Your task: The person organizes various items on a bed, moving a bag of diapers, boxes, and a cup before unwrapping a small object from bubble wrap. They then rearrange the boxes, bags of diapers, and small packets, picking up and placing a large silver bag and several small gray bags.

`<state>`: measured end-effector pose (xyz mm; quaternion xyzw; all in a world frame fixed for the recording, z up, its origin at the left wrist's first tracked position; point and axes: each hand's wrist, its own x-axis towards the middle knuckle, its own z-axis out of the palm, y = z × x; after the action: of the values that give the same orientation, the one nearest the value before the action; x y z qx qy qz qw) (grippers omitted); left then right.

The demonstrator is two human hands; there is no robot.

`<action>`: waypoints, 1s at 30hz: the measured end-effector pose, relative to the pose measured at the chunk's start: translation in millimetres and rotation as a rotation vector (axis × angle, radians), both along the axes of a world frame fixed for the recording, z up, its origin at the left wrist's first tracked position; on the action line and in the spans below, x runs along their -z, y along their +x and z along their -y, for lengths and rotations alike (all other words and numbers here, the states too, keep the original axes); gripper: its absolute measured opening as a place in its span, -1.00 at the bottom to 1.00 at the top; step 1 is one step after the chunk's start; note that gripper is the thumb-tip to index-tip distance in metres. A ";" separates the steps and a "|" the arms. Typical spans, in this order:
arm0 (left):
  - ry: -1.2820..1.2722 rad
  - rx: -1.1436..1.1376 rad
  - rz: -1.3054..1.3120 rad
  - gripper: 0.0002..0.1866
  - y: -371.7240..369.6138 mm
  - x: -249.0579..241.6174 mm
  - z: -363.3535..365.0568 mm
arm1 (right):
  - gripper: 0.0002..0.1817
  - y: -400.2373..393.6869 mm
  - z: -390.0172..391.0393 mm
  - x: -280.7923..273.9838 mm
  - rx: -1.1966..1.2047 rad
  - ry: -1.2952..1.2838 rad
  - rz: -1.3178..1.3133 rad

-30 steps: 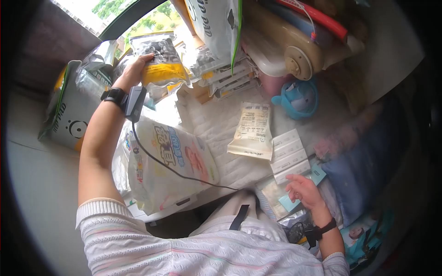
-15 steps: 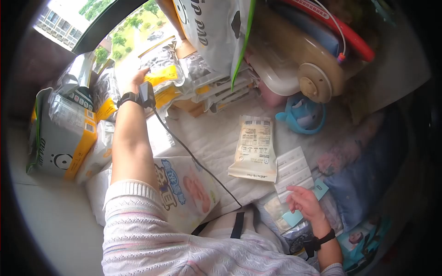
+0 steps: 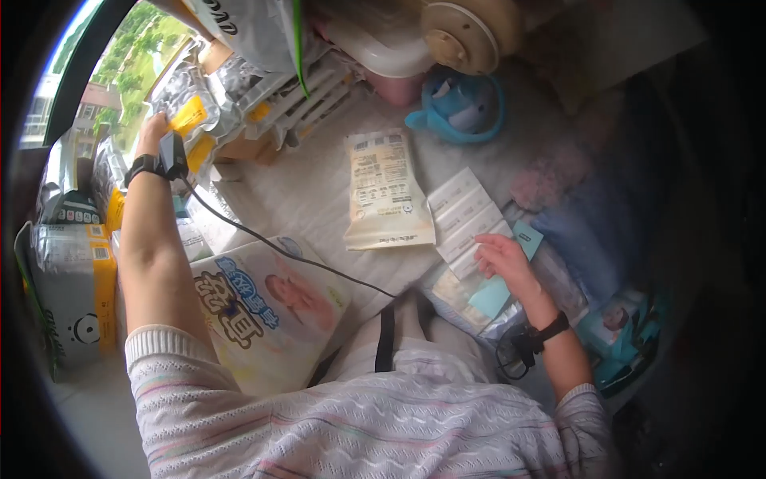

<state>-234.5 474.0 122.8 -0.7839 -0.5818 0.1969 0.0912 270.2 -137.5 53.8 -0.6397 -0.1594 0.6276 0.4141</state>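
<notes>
At the upper left, my left hand reaches to the window side, against a clear-wrapped pack with a yellow label. Most of its fingers are hidden, so its grip does not show. My right hand hovers at or just above a white panelled sheet or flat box, fingers loosely bent and apart, holding nothing I can see. A teal card lies under that hand. Between my hands a cream printed packet lies on the quilted mat. A diaper package with a baby picture leans beside my left arm.
Several wrapped packs are stacked at the back. A blue round-handled item and a beige lidded container stand beyond the packet. A grey and yellow bag stands far left. A black cable runs from my left wrist.
The view has shifted, so the scene sits further left and higher. My left hand stays by the wrapped packs, and my right hand remains over the white panelled item.
</notes>
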 end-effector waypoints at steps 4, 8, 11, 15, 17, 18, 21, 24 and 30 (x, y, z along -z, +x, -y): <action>0.102 -0.423 0.244 -0.42 19.7 -27.5 0.9 | -0.65 26.0 45.2 6.4 0.120 -0.131 0.142; 0.217 -0.537 0.326 -0.41 46.1 -47.1 -3.7 | -0.61 41.3 102.7 29.6 0.191 -0.207 0.208; 0.192 -0.480 0.284 -0.40 86.6 -55.5 30.0 | -0.60 46.2 141.8 34.5 0.184 -0.229 0.216; 0.206 -0.369 0.692 -0.44 112.1 -55.0 79.6 | -0.57 54.6 211.7 45.5 0.211 -0.384 0.260; 0.184 -0.331 0.756 -0.47 116.7 -52.5 85.6 | -0.56 57.1 252.9 62.9 0.221 -0.469 0.243; 0.162 -0.314 0.713 -0.49 117.5 -48.7 81.6 | -0.54 57.3 272.3 74.3 0.209 -0.538 0.226; 0.208 -0.489 1.028 -0.53 171.2 -44.0 163.2 | -0.49 52.6 318.7 99.4 0.197 -0.567 0.290; 0.225 -0.490 0.764 -0.60 195.2 -41.4 169.7 | -0.43 42.4 349.7 136.1 0.002 -0.521 0.757; 0.138 0.501 -0.086 -0.79 235.8 -29.0 210.0 | -0.14 53.5 330.2 157.8 -0.278 -0.374 0.730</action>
<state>1.3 264.0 151.8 -0.8863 -0.3773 0.1610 0.2149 323.7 -467.7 -104.0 -0.8562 -0.2635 0.4281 0.1191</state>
